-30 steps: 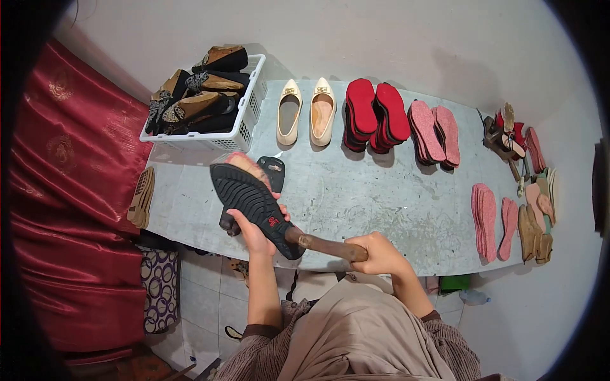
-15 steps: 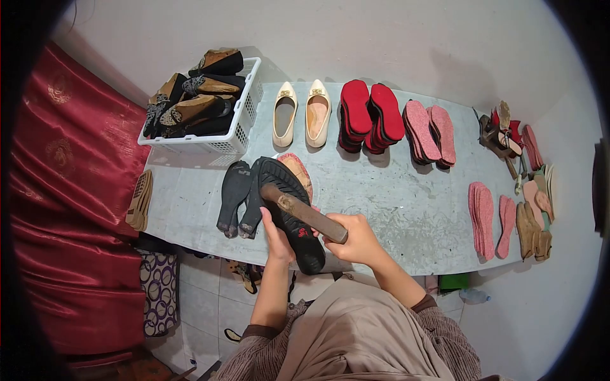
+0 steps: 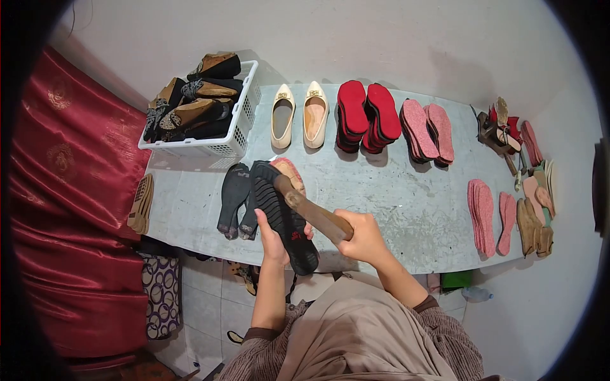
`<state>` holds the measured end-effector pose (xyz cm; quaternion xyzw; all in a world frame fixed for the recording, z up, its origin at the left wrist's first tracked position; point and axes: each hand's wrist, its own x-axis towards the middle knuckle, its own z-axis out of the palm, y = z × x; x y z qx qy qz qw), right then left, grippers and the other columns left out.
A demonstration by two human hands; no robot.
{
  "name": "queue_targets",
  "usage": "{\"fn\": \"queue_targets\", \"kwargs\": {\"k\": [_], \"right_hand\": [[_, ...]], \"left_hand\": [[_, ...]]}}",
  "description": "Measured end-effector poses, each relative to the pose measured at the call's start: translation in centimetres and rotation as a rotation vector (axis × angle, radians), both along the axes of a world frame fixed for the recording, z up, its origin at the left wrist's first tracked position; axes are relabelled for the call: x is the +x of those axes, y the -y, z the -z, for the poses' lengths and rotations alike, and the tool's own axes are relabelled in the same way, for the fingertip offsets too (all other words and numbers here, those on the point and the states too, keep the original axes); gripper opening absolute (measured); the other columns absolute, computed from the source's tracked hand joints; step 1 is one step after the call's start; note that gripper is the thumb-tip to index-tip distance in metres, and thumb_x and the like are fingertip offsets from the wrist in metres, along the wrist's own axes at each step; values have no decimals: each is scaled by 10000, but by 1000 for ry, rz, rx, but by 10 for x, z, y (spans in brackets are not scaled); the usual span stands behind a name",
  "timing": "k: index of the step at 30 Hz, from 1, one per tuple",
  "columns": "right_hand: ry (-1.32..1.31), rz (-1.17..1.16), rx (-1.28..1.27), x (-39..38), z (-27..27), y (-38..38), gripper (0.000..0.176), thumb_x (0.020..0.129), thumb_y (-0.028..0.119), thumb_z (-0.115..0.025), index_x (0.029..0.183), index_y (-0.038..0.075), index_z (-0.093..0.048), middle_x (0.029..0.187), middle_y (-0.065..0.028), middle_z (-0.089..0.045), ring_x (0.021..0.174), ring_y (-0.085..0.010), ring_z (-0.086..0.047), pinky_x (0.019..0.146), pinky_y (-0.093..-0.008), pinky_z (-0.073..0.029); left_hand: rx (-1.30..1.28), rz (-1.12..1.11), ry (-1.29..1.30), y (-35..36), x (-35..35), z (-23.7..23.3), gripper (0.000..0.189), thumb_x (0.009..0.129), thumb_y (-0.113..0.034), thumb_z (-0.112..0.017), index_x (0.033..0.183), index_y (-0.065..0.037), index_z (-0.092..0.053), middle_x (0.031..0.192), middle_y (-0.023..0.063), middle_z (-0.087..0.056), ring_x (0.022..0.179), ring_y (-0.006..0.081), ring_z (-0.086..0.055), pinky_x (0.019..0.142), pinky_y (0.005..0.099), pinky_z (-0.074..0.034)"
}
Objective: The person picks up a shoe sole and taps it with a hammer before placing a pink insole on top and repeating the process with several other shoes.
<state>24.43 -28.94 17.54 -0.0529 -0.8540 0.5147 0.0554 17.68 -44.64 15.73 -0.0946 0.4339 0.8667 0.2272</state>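
Observation:
My left hand [image 3: 273, 243] is wrapped round the lower half of a black shoe [image 3: 287, 219], whose ridged sole faces up. A red mark shows near its heel. My right hand [image 3: 363, 238] grips the end of a hammer [image 3: 318, 216] with a brown handle; its head lies over the right side of the sole's front part, and whether it touches cannot be told. Behind the sole, a tan piece with a pink edge [image 3: 291, 173] sticks out. Two black soles [image 3: 234, 198] lie just left of the shoe, one partly hidden by it.
A white basket [image 3: 238, 136] of shoes stands at the back left. Cream shoes [image 3: 283, 120], red insoles [image 3: 353, 108] and pink insoles [image 3: 419, 130] line the table's back. More pink insoles [image 3: 481, 216], tan pieces [image 3: 527, 228] and tools are at the right.
My right hand and the hammer have shifted slightly right, and the hammer's head is nearer the sole's right edge. The shoe and my left hand have moved a little left.

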Motion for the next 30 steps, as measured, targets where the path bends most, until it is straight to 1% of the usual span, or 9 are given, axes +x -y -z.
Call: {"fn": "queue_targets", "kwargs": {"k": [2, 4, 10, 14, 17, 20, 22, 25, 30], "right_hand": [[-63, 53, -59, 3, 18, 3, 281, 592, 111, -615, 873, 92, -611, 648, -142, -591, 623, -335, -597, 558, -357, -461], [-118, 100, -116, 3, 38, 2, 264, 601, 117, -617, 864, 100, -606, 647, -138, -592, 625, -336, -596, 560, -376, -463], [167, 283, 402, -11, 90, -9, 160, 681, 127, -601, 839, 133, -577, 681, -110, -621, 653, -331, -611, 562, -429, -466], [178, 254, 491, -8, 123, -11, 136, 692, 113, -604, 821, 121, -562, 711, -98, -621, 654, -313, -614, 556, -425, -470], [140, 222, 567, -11, 138, -11, 181, 674, 90, -626, 838, 110, -552, 738, -86, -611, 676, -288, -615, 567, -411, -476], [86, 157, 641, -12, 148, -8, 278, 667, 178, -706, 869, 97, -533, 743, -76, -595, 688, -273, -606, 572, -401, -471], [47, 142, 681, -12, 152, -5, 433, 626, 332, -749, 899, 93, -513, 761, -67, -582, 715, -255, -596, 576, -380, -463], [86, 118, 770, -12, 158, -4, 512, 596, 430, -732, 901, 87, -505, 809, -69, -580, 748, -251, -589, 597, -370, -455], [31, 114, 671, -11, 143, -6, 489, 633, 363, -748, 963, 82, -521, 886, -96, -561, 824, -260, -571, 667, -382, -451]], "left_hand": [[18, -25, -6, 5, -6, 8, 859, 792, -767, -156, 1066, -27, -495, 818, 96, -528, 616, 221, -513, 556, 355, -433], [189, 18, -39, 19, -12, 15, 850, 794, -764, -159, 1046, -25, -494, 823, 103, -517, 624, 230, -515, 542, 368, -435], [173, -137, -85, 35, -17, 15, 857, 801, -753, -213, 1127, -3, -469, 979, 155, -544, 646, 254, -525, 542, 391, -447], [179, -152, -78, 40, -13, 19, 864, 797, -756, -222, 1144, -2, -460, 1001, 158, -540, 664, 251, -537, 548, 392, -457], [181, -149, -98, 42, -11, 20, 871, 796, -756, -222, 1168, -2, -446, 1032, 162, -539, 683, 250, -549, 554, 395, -467], [200, -154, -109, 42, -8, 19, 830, 813, -735, -227, 1188, -25, -437, 1060, 167, -538, 700, 256, -551, 564, 405, -471], [223, -158, -118, 42, -6, 18, 788, 828, -715, -235, 1193, -47, -437, 1071, 170, -536, 706, 260, -547, 569, 411, -469], [235, -156, -115, 43, -5, 17, 777, 836, -704, -229, 1215, -57, -432, 1101, 172, -533, 726, 261, -560, 584, 412, -478], [236, -165, -131, 41, -4, 17, 859, 809, -741, -216, 1251, -28, -401, 1123, 171, -535, 749, 261, -571, 592, 409, -497]]}}
